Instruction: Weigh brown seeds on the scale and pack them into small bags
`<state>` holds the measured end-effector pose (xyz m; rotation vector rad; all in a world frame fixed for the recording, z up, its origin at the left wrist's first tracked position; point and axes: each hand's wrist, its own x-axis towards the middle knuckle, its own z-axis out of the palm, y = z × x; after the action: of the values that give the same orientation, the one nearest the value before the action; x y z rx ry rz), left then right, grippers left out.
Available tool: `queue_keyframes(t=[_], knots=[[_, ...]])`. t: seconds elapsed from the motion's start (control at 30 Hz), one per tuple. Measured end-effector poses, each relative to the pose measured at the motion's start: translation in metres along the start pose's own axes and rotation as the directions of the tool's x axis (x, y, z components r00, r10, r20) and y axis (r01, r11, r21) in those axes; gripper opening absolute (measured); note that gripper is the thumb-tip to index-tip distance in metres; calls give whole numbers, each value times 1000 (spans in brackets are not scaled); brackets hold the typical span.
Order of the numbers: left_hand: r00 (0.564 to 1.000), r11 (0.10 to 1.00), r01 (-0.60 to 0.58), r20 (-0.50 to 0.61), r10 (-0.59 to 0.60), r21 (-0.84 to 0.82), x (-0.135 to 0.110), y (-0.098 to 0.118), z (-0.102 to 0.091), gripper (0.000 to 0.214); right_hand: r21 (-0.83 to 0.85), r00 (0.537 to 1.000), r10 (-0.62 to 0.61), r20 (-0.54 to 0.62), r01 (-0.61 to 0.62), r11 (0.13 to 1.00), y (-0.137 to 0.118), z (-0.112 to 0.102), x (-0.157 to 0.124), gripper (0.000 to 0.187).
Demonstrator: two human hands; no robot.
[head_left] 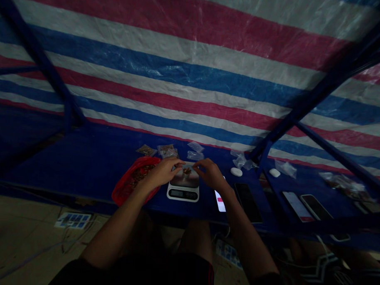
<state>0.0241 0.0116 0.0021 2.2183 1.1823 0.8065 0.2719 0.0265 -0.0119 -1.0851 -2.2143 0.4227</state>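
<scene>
A white kitchen scale [182,194] with a lit display lies on the blue table in front of me. On its pan is a small heap of brown pieces [187,171]. My left hand [169,170] reaches over the pan's left side, its fingers closed together. From the right, my right hand [209,172] bends over the pan with thumb and fingers pinched. Anything between the fingertips is too small and dim to make out. An open red plastic bag [121,189] with more brown pieces stands left of the scale, partly behind my left forearm.
Small filled bags [167,150] and empty clear bags [195,152] lie behind the scale. To the right are a lit phone [220,201], a dark phone [247,202], white cases [236,172] and more phones. Blue metal bars [55,77] and a striped tarp [180,75] rise behind.
</scene>
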Motion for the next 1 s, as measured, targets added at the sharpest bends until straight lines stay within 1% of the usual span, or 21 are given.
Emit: queue_keyframes(t=[0.1,0.2,0.27,0.37,0.4,0.43,0.5,0.63,0.77,0.83,0.93,1.0], knots=[[1000,1000,18,-15,-18,16,-8,0,1,29,9,996,-56,65,56,998,-13,0,14,8],[998,998,54,-37,-53,23,-20,1,-3,29,-5,985,-92,149,94,996,-18,0,21,12],[995,996,82,-55,-80,36,-32,-1,-9,29,7,986,-100,132,100,995,-15,-1,21,14],[987,988,138,-98,-130,72,-56,-7,-21,30,29,997,-66,40,65,997,-4,-6,16,17],[982,984,158,-117,-148,84,-64,-10,-24,29,25,999,-44,29,43,999,0,-6,14,17],[977,979,180,-132,-167,95,-73,-14,-28,29,16,999,-19,37,18,1000,4,-6,12,17],[965,966,231,-150,-213,119,-90,-21,-32,30,-10,995,32,90,-32,999,10,-3,9,14],[943,937,309,-180,-280,161,-119,-35,-31,32,-42,977,105,184,-99,994,14,9,6,13],[938,935,319,-195,-287,154,-142,-44,-28,35,-65,968,107,225,-95,993,14,12,7,16],[934,932,326,-202,-293,156,-152,-48,-29,35,-60,968,112,224,-101,993,15,12,7,15],[930,926,338,-211,-301,168,-163,-50,-31,35,-60,969,129,213,-119,991,16,12,8,13],[928,923,344,-213,-305,173,-168,-50,-32,35,-68,967,119,227,-106,992,17,14,9,14]])
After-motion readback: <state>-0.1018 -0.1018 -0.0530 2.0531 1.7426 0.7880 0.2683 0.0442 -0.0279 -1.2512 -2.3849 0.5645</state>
